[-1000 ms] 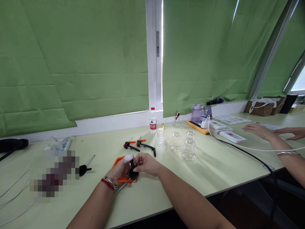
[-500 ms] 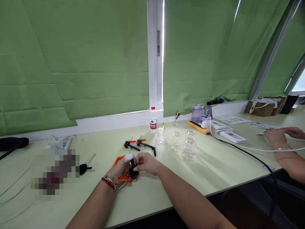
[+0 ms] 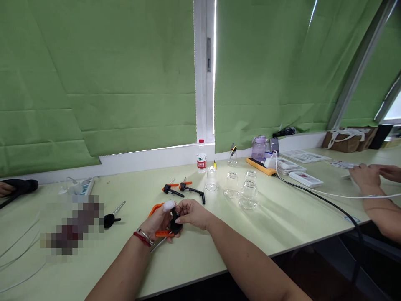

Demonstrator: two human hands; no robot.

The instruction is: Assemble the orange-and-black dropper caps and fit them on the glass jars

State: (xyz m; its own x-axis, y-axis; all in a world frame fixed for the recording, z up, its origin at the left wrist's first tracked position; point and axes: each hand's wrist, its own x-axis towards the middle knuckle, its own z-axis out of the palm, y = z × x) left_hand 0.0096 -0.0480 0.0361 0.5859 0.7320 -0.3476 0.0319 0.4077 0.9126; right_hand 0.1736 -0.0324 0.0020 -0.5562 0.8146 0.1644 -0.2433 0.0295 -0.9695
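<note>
My left hand is closed around a black-and-orange tool with a thin metal rod, whose exact kind I cannot make out. Its orange frame shows on both sides of the palm, and the rod points down toward the table's front edge. Something white covers the tip of my left thumb. With thumb and fingers, my right hand pinches the tool's black part. Just beyond my hands lie two similar black-and-orange tools with metal rods. A black piece with a metal rod rests to the left.
Several clear glass jars stand right of centre, near a water bottle. An orange power strip with cables lies further right. A co-worker's hands are at the right. Another person's hand touches a black object at the left edge.
My hands hold nearly the same pose on the tool. Another person's hand has appeared at the far left. The co-worker's hands at right have shifted slightly.
</note>
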